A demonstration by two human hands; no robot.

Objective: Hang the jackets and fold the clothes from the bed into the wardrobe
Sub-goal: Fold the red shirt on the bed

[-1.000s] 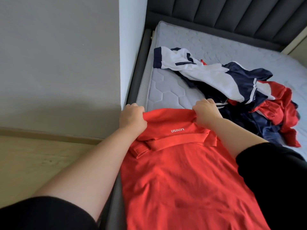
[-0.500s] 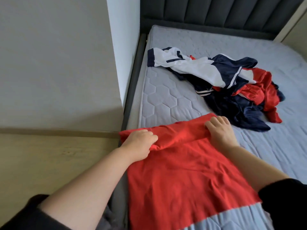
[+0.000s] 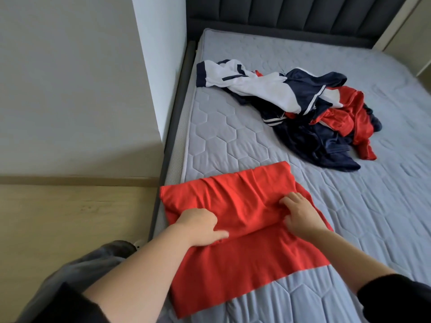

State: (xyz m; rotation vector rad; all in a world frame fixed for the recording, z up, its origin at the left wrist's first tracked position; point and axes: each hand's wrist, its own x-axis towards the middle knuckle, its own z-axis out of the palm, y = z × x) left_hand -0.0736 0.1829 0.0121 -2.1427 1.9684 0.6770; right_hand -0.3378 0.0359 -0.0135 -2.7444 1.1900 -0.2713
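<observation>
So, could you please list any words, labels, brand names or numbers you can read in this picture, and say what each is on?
None can be read.
Red shirt: folded over, no print or label showing.
Pile of clothes: stripes and colour blocks only; a small pale mark on the navy fabric is too small to read.
Mattress: quilted pattern, no text.

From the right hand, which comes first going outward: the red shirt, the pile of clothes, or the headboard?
1. Red shirt: under the right hand, which grips it.
2. Pile of clothes: beyond, mid-mattress.
3. Headboard: far end of the bed.
</observation>
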